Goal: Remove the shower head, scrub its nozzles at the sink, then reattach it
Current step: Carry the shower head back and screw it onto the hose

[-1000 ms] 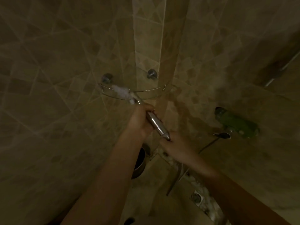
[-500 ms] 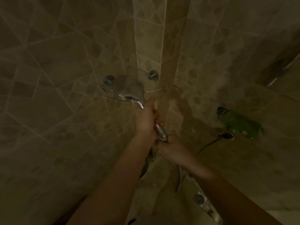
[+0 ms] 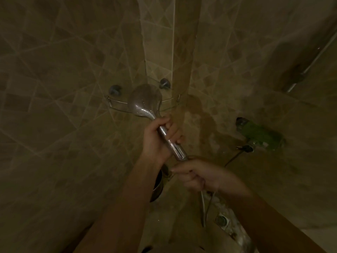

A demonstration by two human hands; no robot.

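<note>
Gripping shower head [image 3: 145, 101] handle mid-frame, L hand [image 3: 156, 137] clenched round it; R hand [image 3: 198, 175] pinching hose [image 3: 203, 207] end below. Advise: steady handle, turn coupling only, avoid kinking hose.

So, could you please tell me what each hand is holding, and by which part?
The left hand grips the shower head by its handle. The right hand holds the hose just below the handle's end.

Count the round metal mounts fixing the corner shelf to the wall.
2. One mount sits on the left wall, left of the shower head; the other mount sits near the corner, just right of it. The shower head may hide more.
</note>
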